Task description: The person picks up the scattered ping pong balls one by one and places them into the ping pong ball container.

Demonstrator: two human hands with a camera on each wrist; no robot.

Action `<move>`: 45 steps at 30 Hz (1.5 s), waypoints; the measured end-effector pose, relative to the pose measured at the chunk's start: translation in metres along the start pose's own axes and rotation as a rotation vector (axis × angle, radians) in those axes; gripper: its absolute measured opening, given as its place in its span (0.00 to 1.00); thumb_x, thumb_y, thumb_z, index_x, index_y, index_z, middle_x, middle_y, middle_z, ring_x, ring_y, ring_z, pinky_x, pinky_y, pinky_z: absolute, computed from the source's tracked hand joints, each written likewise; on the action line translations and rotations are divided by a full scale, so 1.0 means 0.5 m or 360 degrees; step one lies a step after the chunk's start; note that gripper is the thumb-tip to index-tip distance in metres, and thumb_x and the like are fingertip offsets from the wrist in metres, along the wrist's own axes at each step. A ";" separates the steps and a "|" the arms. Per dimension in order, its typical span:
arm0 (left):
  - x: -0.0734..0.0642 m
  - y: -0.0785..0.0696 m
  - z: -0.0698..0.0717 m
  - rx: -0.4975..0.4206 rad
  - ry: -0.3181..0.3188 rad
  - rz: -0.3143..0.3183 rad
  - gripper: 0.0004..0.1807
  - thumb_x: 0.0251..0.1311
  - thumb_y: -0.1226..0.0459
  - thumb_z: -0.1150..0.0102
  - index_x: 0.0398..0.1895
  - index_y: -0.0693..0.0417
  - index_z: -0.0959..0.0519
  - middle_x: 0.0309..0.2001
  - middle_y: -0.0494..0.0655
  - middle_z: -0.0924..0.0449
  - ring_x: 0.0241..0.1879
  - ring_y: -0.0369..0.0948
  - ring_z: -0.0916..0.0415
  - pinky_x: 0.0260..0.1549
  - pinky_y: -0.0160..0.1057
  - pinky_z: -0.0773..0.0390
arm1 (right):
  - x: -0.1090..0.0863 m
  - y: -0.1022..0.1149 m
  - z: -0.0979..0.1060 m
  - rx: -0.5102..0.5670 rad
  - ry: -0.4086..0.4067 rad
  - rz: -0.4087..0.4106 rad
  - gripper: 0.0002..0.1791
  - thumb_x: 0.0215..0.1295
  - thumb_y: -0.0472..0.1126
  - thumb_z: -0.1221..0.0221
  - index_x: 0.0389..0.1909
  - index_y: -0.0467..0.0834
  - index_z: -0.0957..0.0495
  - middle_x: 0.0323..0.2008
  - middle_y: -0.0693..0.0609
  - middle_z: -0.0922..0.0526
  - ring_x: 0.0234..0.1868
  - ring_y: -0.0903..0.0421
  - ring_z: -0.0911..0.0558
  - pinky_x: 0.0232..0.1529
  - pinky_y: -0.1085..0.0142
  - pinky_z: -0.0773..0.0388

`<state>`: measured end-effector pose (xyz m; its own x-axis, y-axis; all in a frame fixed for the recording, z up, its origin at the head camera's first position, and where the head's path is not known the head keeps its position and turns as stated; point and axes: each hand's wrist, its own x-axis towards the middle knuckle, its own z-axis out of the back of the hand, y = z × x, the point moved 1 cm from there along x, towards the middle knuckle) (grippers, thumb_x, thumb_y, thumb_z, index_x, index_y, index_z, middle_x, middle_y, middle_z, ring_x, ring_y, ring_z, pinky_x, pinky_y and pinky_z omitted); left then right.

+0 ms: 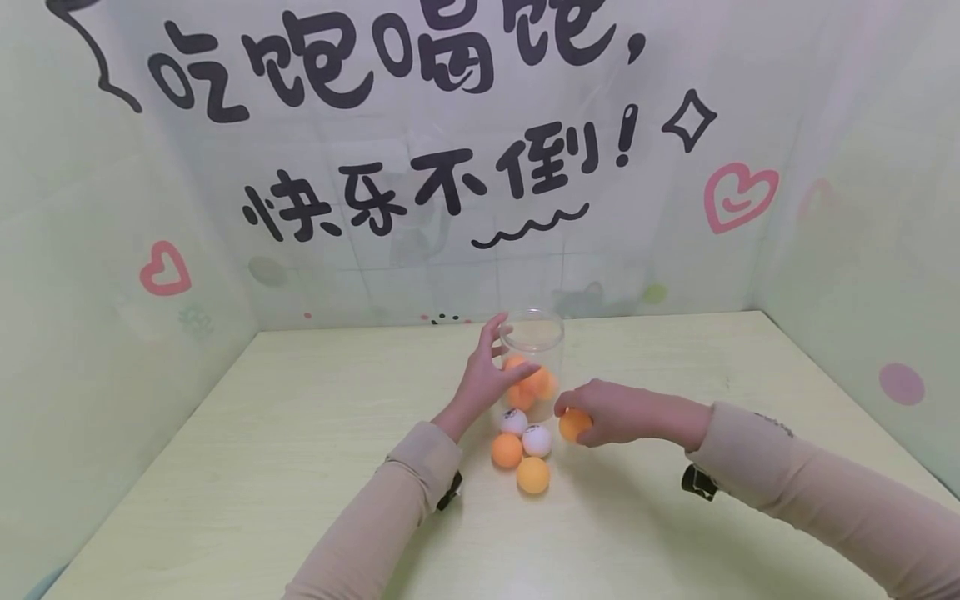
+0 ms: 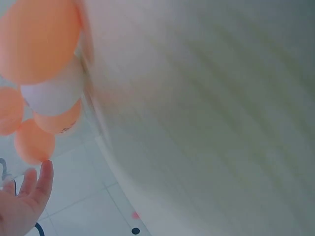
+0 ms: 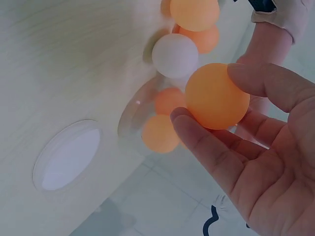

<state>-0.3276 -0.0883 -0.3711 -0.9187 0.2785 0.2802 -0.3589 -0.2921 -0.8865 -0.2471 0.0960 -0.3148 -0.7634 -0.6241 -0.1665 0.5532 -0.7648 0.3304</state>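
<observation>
Clear jar [image 1: 543,353], one: on the worktop [image 1: 300,467], towards one o'clock from its middle; upright, mouth uppermost, long axis vertical. Contents: several orange balls [image 1: 536,382], exact count unclear. Progress, as judged: part-way, those inside being done. Outstanding: five balls outside. Of these, two white balls [image 1: 513,422] and two loose orange balls [image 1: 507,451] lie at the jar's six o'clock; round, no long axis. Fifth, a held ball [image 1: 575,425] near five o'clock, grasped by the right hand [image 1: 622,412] between thumb and fingers. Left hand [image 1: 482,379]: fingers and thumb curved about the jar's nine o'clock side.
</observation>
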 end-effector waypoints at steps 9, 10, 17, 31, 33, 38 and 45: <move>0.001 -0.001 0.001 -0.0005 -0.0002 -0.0002 0.46 0.49 0.56 0.33 0.68 0.36 0.50 0.66 0.50 0.41 0.59 0.53 0.36 0.52 0.52 0.30 | -0.003 -0.001 0.029 0.0022 -0.0038 -0.0044 0.18 0.54 0.32 0.40 0.47 0.37 0.26 0.26 0.56 0.26 0.24 0.60 0.31 0.26 0.70 0.32; 0.001 -0.001 0.001 -0.0006 -0.0002 -0.0002 0.46 0.49 0.57 0.33 0.68 0.36 0.50 0.66 0.50 0.41 0.59 0.53 0.36 0.52 0.52 0.30 | -0.003 -0.001 0.032 0.0023 -0.0041 -0.0049 0.18 0.54 0.32 0.40 0.47 0.37 0.26 0.25 0.56 0.27 0.24 0.60 0.32 0.26 0.70 0.32; -0.004 -0.009 0.002 -0.0012 0.0005 0.0000 0.45 0.50 0.57 0.34 0.68 0.38 0.50 0.66 0.51 0.40 0.58 0.53 0.35 0.52 0.52 0.29 | 0.001 -0.004 0.062 0.0009 -0.0084 -0.0017 0.16 0.54 0.31 0.42 0.46 0.37 0.26 0.24 0.55 0.27 0.23 0.60 0.32 0.25 0.70 0.33; 0.000 -0.002 0.001 -0.0008 -0.0001 0.0001 0.46 0.49 0.58 0.33 0.68 0.37 0.50 0.66 0.50 0.40 0.58 0.53 0.35 0.51 0.51 0.29 | 0.010 0.001 0.119 -0.0044 -0.0167 -0.0010 0.17 0.53 0.32 0.42 0.46 0.37 0.26 0.27 0.53 0.26 0.24 0.58 0.31 0.26 0.69 0.32; -0.001 -0.003 0.001 -0.0014 0.0000 0.0000 0.46 0.49 0.58 0.33 0.68 0.37 0.50 0.66 0.50 0.40 0.58 0.53 0.35 0.51 0.51 0.29 | 0.011 0.000 0.125 -0.0064 -0.0196 0.0007 0.17 0.53 0.32 0.42 0.46 0.36 0.25 0.28 0.52 0.26 0.24 0.58 0.31 0.26 0.69 0.32; -0.001 -0.002 0.001 -0.0014 0.0001 0.0001 0.46 0.49 0.57 0.33 0.68 0.36 0.51 0.66 0.50 0.40 0.58 0.53 0.36 0.51 0.51 0.29 | 0.013 0.002 0.140 -0.0101 -0.0255 0.0042 0.19 0.54 0.32 0.42 0.48 0.35 0.26 0.34 0.48 0.23 0.25 0.57 0.30 0.28 0.68 0.30; 0.000 0.001 0.001 -0.0026 0.0011 0.0004 0.46 0.50 0.56 0.33 0.69 0.36 0.51 0.67 0.50 0.41 0.60 0.53 0.37 0.52 0.52 0.30 | 0.019 0.003 0.158 -0.0173 -0.0375 0.0080 0.20 0.54 0.33 0.43 0.50 0.35 0.25 0.43 0.44 0.21 0.33 0.52 0.26 0.36 0.62 0.26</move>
<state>-0.3278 -0.0888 -0.3716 -0.9184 0.2842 0.2752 -0.3537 -0.2779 -0.8931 -0.2798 0.1015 -0.2424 -0.7836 -0.6170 0.0728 0.6153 -0.7544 0.2287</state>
